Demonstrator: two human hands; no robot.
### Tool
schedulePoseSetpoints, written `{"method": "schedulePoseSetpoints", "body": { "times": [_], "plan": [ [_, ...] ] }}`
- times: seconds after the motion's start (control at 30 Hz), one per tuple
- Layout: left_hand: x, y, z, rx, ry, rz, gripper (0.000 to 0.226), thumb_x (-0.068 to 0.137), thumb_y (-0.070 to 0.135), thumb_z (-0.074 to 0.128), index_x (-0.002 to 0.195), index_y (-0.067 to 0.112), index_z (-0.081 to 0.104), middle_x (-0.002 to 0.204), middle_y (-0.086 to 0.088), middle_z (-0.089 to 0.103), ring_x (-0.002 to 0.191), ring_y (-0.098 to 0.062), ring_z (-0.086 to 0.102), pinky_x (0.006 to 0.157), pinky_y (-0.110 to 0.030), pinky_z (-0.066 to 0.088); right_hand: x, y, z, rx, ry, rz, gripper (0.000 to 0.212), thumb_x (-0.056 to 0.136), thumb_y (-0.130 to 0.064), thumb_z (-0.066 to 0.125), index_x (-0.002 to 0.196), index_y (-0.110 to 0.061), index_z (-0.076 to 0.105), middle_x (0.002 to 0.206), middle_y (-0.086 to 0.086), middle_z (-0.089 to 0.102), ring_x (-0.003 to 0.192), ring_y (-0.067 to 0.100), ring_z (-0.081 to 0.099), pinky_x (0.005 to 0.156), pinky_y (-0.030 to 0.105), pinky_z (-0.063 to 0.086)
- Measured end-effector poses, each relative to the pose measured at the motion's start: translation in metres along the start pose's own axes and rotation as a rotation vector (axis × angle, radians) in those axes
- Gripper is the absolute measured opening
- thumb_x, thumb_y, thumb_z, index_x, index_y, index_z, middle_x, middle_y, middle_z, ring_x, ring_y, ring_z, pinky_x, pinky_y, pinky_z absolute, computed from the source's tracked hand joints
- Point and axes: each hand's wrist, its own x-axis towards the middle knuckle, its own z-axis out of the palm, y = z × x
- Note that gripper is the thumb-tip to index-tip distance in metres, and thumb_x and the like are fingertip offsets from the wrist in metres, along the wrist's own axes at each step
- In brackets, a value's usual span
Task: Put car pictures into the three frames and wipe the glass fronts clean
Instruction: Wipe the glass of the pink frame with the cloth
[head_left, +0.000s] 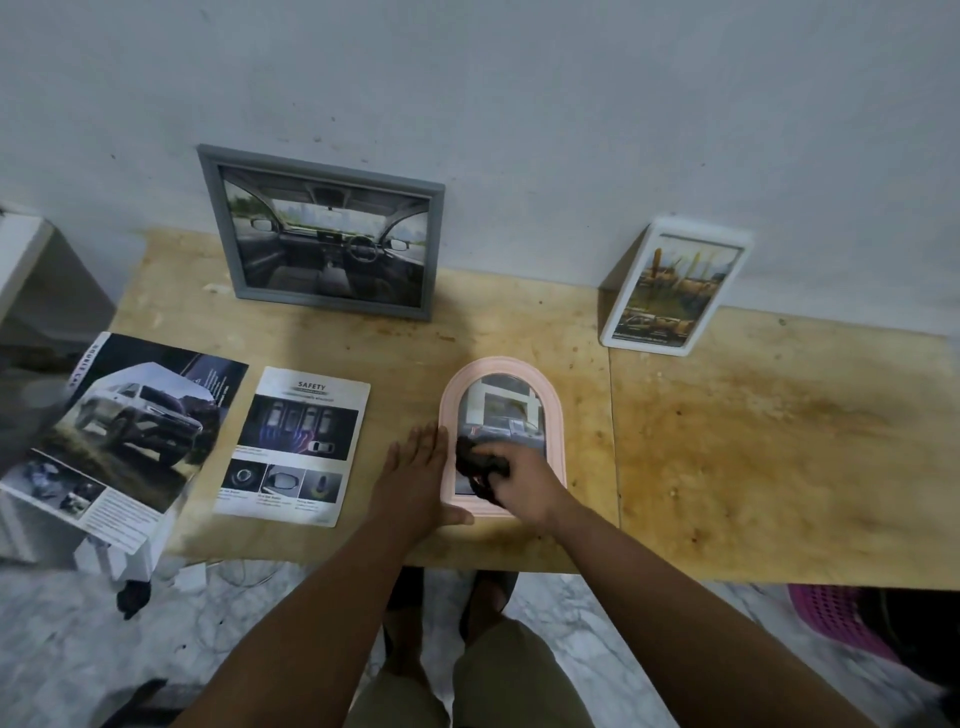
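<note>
Right hand (519, 480) bunches a dark cloth (475, 460) on the pink frame (553, 415), left hand (415, 467) flat, steadying it for wiping.

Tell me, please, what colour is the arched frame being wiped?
Pale pink; the arched frame shows best in the head view.

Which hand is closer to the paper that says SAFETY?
Left. The left hand rests flat just right of the SAFETY sheet; the right hand is farther right, holding a dark cloth on the pink frame.
</note>
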Motion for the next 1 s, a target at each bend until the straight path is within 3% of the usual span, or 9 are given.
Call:
{"method": "schedulePoseSetpoints", "body": {
  "times": [0.13, 0.27, 0.33, 0.4, 0.6, 0.7, 0.8, 0.9, 1.0],
  "plan": [
    [0.0, 0.001, 0.0, 0.004, 0.0, -0.007, 0.136, 0.069, 0.081, 0.063, 0.157, 0.013, -0.016, 0.167, -0.008, -0.013, 0.154, -0.026, -0.014, 0.124, -0.049, -0.004, 0.02, -0.006, -0.025, 0.299, 0.237, 0.118, 0.05, 0.091, 0.012, 0.051, 0.128, -0.014, 0.071, 0.12, 0.003, 0.071, 0.114, 0.019, 0.065, 0.106, 0.033, 0.051],
    [0.001, 0.0, 0.0, 0.011, -0.008, -0.003, 0.136, 0.07, 0.081, 0.062, 0.157, 0.014, -0.017, 0.167, -0.008, -0.016, 0.153, -0.026, -0.017, 0.124, -0.05, -0.005, 0.039, 0.003, -0.041, -0.136, 0.287, 0.154, 0.053, 0.09, -0.024, 0.062, 0.144, -0.023, 0.056, 0.134, 0.008, 0.058, 0.121, 0.031, 0.059, 0.1, 0.032, 0.049],
    [0.001, 0.0, 0.0, 0.012, -0.01, -0.005, 0.135, 0.07, 0.081, 0.061, 0.157, 0.014, -0.018, 0.167, -0.008, -0.017, 0.153, -0.026, -0.017, 0.124, -0.05, -0.005, 0.043, 0.006, -0.04, -0.364, 0.23, 0.195, 0.076, 0.083, -0.054, 0.069, 0.149, -0.028, 0.044, 0.139, 0.008, 0.045, 0.121, 0.032, 0.053, 0.098, 0.041, 0.053],
    [0.001, 0.0, -0.001, 0.009, -0.014, -0.005, 0.135, 0.071, 0.081, 0.062, 0.157, 0.014, -0.017, 0.167, -0.007, -0.017, 0.153, -0.026, -0.017, 0.124, -0.05, -0.005, 0.045, 0.008, -0.032, -0.565, 0.171, 0.18, 0.097, 0.074, -0.064, 0.076, 0.153, -0.028, 0.033, 0.141, 0.008, 0.036, 0.124, 0.032, 0.045, 0.095, 0.045, 0.054],
    [0.0, 0.001, -0.001, 0.016, -0.007, -0.002, 0.135, 0.071, 0.081, 0.062, 0.157, 0.014, -0.017, 0.167, -0.007, -0.016, 0.153, -0.026, -0.016, 0.124, -0.049, -0.005, 0.045, 0.012, -0.023, -0.702, 0.181, 0.085, 0.078, 0.09, -0.03, 0.07, 0.157, -0.023, 0.03, 0.141, 0.012, 0.044, 0.121, 0.034, 0.05, 0.09, 0.045, 0.053],
    [0.0, 0.0, -0.001, 0.019, -0.002, 0.003, 0.135, 0.07, 0.081, 0.062, 0.157, 0.014, -0.018, 0.167, -0.008, -0.017, 0.153, -0.026, -0.017, 0.124, -0.049, -0.005, 0.045, 0.012, -0.031, -0.292, 0.325, 0.088, 0.06, 0.09, -0.021, 0.063, 0.148, -0.026, 0.046, 0.131, 0.007, 0.06, 0.113, 0.03, 0.06, 0.088, 0.039, 0.054],
    [0.001, 0.0, -0.001, 0.016, -0.003, 0.005, 0.135, 0.071, 0.081, 0.062, 0.157, 0.014, -0.019, 0.166, -0.007, -0.018, 0.153, -0.026, -0.018, 0.124, -0.049, -0.006, 0.041, 0.01, -0.043, 0.522, 0.398, 0.271, 0.048, 0.093, -0.004, 0.052, 0.138, -0.02, 0.056, 0.128, 0.011, 0.064, 0.108, 0.029, 0.062, 0.081, 0.039, 0.057],
    [0.0, 0.0, -0.001, 0.016, -0.005, 0.004, 0.135, 0.071, 0.081, 0.061, 0.157, 0.014, -0.019, 0.166, -0.007, -0.019, 0.153, -0.026, -0.018, 0.124, -0.049, -0.006, 0.033, 0.02, -0.047, 1.217, 0.249, 0.507, 0.046, 0.089, -0.005, 0.044, 0.131, -0.016, 0.059, 0.117, 0.02, 0.064, 0.084, 0.031, 0.063, 0.055, 0.032, 0.052],
    [-0.001, 0.001, -0.002, 0.023, -0.01, 0.006, 0.134, 0.072, 0.081, 0.061, 0.157, 0.013, -0.018, 0.166, -0.008, -0.018, 0.153, -0.026, -0.018, 0.124, -0.05, -0.005, 0.021, 0.031, -0.044, 1.523, 0.118, 0.598, 0.042, 0.082, -0.021, 0.054, 0.122, -0.01, 0.061, 0.096, 0.014, 0.065, 0.066, 0.022, 0.061, 0.046, 0.023, 0.047]
  ]
}}
